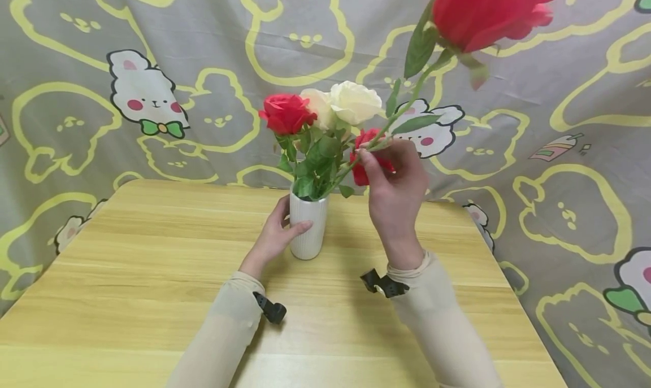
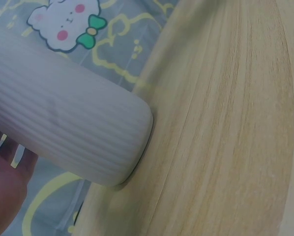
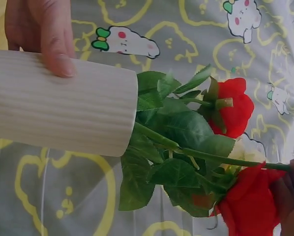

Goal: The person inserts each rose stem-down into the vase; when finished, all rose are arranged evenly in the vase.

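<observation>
A white ribbed vase (image 1: pixel 308 232) stands upright on the table. My left hand (image 1: pixel 273 234) grips its side, with the thumb across the front. To the right and above the mouth, my right hand (image 1: pixel 400 193) pinches the green stem of a long red rose (image 1: pixel 488 18). That stem (image 3: pixel 220 159) runs down into the vase mouth in the right wrist view; its lower end is hidden inside. Red and white roses are in the vase: one red rose (image 1: pixel 287 114) at left, a white rose (image 1: pixel 355 102) in the middle, and another red rose (image 1: pixel 360 176) behind my right hand.
The wooden table (image 1: pixel 168 275) ends just behind the vase. A grey curtain (image 1: pixel 213 49) with yellow outlines and white cartoon rabbits hangs around it. Black wrist cameras are strapped over both beige sleeves (image 1: pixel 432 297).
</observation>
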